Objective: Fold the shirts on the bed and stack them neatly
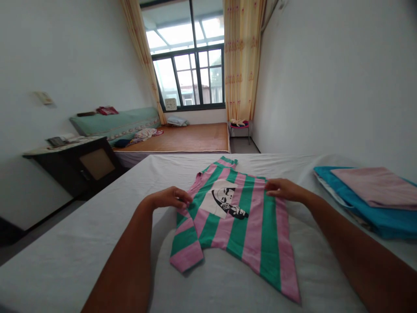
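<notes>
A pink and green striped T-shirt (254, 217) lies spread on the white-sheeted bed, a black-and-white print (224, 200) facing up. One sleeve (187, 245) points toward me at the lower left; the other sticks out at the far end. At the left edge, by the near sleeve's top, my left hand (169, 198) pinches the fabric with thumb and fingers. My right hand (283, 190) has its bent fingers closed on the shirt's right edge, near the far corner. The exact grip under the right fingertips is partly hidden.
Folded blue and pink cloths (374, 191) are stacked on the sheet (130, 226) at the right. Beyond the bed's left side stands a dark cabinet (81, 165). Another bed (198, 137) with a brown mat, a window, curtains and a small stool (239, 126) are farther back.
</notes>
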{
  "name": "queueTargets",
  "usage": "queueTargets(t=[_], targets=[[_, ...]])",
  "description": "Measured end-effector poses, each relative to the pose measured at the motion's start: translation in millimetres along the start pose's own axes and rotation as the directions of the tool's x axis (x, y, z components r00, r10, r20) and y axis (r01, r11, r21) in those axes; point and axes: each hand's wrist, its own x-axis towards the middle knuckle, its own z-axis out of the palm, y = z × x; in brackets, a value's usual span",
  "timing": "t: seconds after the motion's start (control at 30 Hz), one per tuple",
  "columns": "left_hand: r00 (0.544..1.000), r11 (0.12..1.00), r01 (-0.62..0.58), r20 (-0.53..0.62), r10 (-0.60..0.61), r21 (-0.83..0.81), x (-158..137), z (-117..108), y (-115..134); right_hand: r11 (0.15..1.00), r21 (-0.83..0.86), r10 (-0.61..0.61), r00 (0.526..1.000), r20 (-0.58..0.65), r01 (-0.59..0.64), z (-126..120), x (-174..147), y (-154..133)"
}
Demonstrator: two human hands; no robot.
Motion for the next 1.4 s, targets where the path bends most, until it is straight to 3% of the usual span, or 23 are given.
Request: queueTargets(t=[0.03, 0.1, 0.13, 0.17, 0.27, 0.33, 0.43, 0.57, 0.67, 0.73, 0.8, 0.83, 0.9, 0.97, 1.0, 1.07, 1.23, 1.4], targets=[[0.995, 1.000, -0.001, 0.098, 0.002, -0.010, -3.7, -0.6, 5.8, 0.993, 0.080, -0.101, 0.981, 0.169, 0.088, -0.4, -5.0, -21.6], [0.979, 1.000, 0.016, 0.201, -0.018, 0.016, -7.9, -0.8, 15.2, 0.970, 0.169, -0.233, 0.857, 0.459, 0.173, 5.2, -16.3, -68.5], [0.974, 0.999, 0.033, 0.221, -0.040, 0.033, -8.6, -0.5, 18.8, 0.964, 0.155, -0.265, 0.792, 0.550, 0.215, 10.9, -22.3, -91.1], [0.969, 0.997, 0.056, 0.237, -0.066, 0.051, -8.6, 0.3, 21.9, 0.960, 0.084, -0.263, 0.757, 0.598, 0.267, 17.7, -28.1, -111.6], [0.958, 0.979, 0.103, 0.246, -0.146, 0.178, -4.8, 6.3, 32.5, 0.882, -0.257, -0.204, 0.812, 0.546, 0.395, 36.6, -42.6, -153.1], [0.965, 0.936, 0.104, 0.196, -0.177, 0.336, 0.2, 14.4, 42.7, 0.819, -0.378, -0.218, 0.844, 0.491, 0.432, 42.6, -49.2, -163.5], [0.950, 0.897, 0.053, 0.255, -0.180, 0.438, 8.7, 28.8, 57.3, 0.781, -0.430, -0.242, 0.855, 0.458, 0.452, 42.3, -55.3, -165.2], [0.902, 0.920, 0.048, 0.380, -0.207, 0.388, 12.5, 36.5, 62.6, 0.763, -0.454, -0.254, 0.859, 0.445, 0.461, 40.4, -56.8, -162.4], [0.942, 0.965, 0.006, 0.322, -0.094, 0.262, 9.2, 28.9, 60.8, 0.762, -0.424, -0.283, 0.840, 0.463, 0.490, 37.7, -53.2, -157.0], [0.986, 0.990, -0.069, 0.158, 0.049, 0.122, 10.3, 22.3, 58.9, 0.771, -0.381, -0.312, 0.824, 0.473, 0.511, 32.3, -49.7, -150.3], [0.987, 0.995, -0.100, -0.120, 0.102, 0.023, 17.8, 18.9, 53.6, 0.788, -0.350, -0.321, 0.823, 0.468, 0.507, 24.8, -46.5, -142.5], [0.958, 0.996, -0.087, -0.275, 0.085, 0.005, 23.8, 18.8, 48.8, 0.797, -0.344, -0.314, 0.828, 0.465, 0.496, 21.2, -45.2, -138.9], [0.844, 1.000, 0.000, -0.536, 0.016, 0.031, 38.0, 21.0, 35.2, 0.814, -0.342, -0.292, 0.840, 0.458, 0.470, 15.6, -43.1, -133.0], [0.748, 0.986, 0.140, -0.662, -0.045, 0.092, 50.0, 23.8, 18.5, 0.836, -0.325, -0.273, 0.849, 0.453, 0.442, 12.7, -42.0, -129.7], [0.736, 0.972, 0.203, -0.673, -0.070, 0.121, 53.6, 24.5, 10.3, 0.850, -0.312, -0.261, 0.855, 0.449, 0.424, 11.9, -41.9, -129.2], [0.775, 0.951, 0.255, -0.625, -0.092, 0.175, 54.4, 23.5, -3.4, 0.879, -0.302, -0.214, 0.871, 0.443, 0.369, 11.1, -42.4, -130.2], [0.878, 0.966, 0.161, -0.476, -0.046, 0.204, 36.3, 16.3, -14.4, 0.894, -0.361, -0.072, 0.878, 0.473, 0.267, 20.4, -46.7, -142.0], [0.943, 0.990, 0.126, -0.319, -0.098, 0.069, 29.3, 19.6, -13.6, 0.858, -0.465, -0.094, 0.957, 0.275, 0.218, 52.2, -47.3, -151.3]])
